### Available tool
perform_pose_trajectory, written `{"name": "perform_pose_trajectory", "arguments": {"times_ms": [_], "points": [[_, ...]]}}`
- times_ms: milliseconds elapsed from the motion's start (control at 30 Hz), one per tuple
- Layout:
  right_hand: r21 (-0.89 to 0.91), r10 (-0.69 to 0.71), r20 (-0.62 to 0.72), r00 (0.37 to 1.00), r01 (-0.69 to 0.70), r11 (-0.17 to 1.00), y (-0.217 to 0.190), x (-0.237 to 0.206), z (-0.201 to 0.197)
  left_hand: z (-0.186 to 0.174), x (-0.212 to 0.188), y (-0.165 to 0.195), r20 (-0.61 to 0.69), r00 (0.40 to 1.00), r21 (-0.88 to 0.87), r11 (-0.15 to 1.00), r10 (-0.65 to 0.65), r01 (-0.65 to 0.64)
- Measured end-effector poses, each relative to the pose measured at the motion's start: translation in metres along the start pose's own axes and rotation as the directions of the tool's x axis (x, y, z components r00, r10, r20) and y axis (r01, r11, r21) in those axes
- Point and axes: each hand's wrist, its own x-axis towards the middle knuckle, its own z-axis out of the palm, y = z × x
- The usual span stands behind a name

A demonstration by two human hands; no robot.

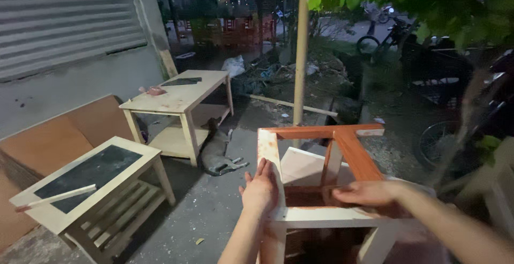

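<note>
left hand [261, 190]: bare, no glove, ring or watch | right hand [369, 193]: bare, no glove, ring or watch | forearms: both uncovered, no sleeve in view | markings: none visible

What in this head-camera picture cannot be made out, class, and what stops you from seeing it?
- Lower part of the wooden frame: cut off by the bottom edge.
- Right hand: fingers blurred; whether anything lies under them cannot be told.
- Left hand: its palm side faces the frame, hidden.
- Head of the dog: hidden under the far table.
- Bicycle and background lights: too dark and small.
</note>
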Motion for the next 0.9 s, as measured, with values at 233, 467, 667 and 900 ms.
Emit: {"name": "perform_pose_trajectory", "arguments": {"times_ms": [233,467,667,900], "points": [[-0.062,-0.278,-0.016,0.961,0.276,0.959,-0.074,0.057,0.042,-0.004,-0.002,-0.001,0.019,1.000,0.001,1.000,0.007,-0.007],[-0.153,0.149,-0.085,0.985,-0.160,0.975,-0.001,-0.006,-0.003,-0.003,0.000,-0.003,0.025,1.000,0.026,1.000,-0.004,0.003],[-0.292,0.073,-0.030,0.997,-0.078,0.953,-0.025,0.019,0.003,0.000,0.002,-0.004,-0.007,1.000,0.029,1.000,-0.012,0.012],[-0.027,-0.166,-0.008,0.986,0.165,0.986,-0.063,0.045,0.034,-0.004,-0.002,-0.004,0.027,0.999,-0.033,0.999,-0.043,0.043]]}}
